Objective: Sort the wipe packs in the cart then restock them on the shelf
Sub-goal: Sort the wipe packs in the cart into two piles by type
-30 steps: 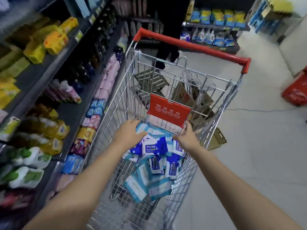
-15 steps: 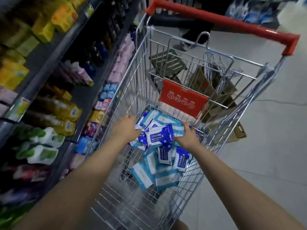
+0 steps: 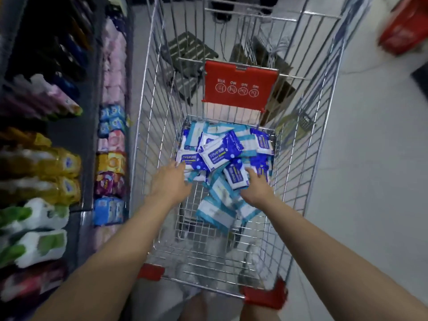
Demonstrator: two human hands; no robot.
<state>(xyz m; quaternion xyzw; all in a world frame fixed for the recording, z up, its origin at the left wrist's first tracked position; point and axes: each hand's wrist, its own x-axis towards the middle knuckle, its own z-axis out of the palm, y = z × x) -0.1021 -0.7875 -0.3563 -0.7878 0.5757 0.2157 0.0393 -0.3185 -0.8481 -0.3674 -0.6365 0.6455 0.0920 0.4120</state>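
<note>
A wire shopping cart [image 3: 155, 117] stands right in front of me. On its floor lies a loose pile of wipe packs: dark blue-and-white ones [image 3: 219, 152] on top and at the far end, light teal-and-white ones [image 3: 217, 207] nearer to me. Both my arms reach down into the cart. My left hand [image 3: 172, 179] touches the pile's left edge with straight fingers, at a dark blue pack [image 3: 193, 159]. My right hand [image 3: 258, 184] rests its fingers on the packs at the right, beside a blue-and-white pack [image 3: 235, 177]. Neither hand lifts a pack.
A dark shelf unit [image 3: 89, 140] runs along the left with pink packs [image 3: 114, 66], yellow packs [image 3: 48, 163] and green-and-white packs [image 3: 34, 230]. The cart's red seat flap [image 3: 239, 89] stands upright at its far end. A red basket [image 3: 407, 26] sits on the floor, top right.
My view has tipped down and closer over the cart. Both hands have slid from the far part of the pile toward its nearer edge.
</note>
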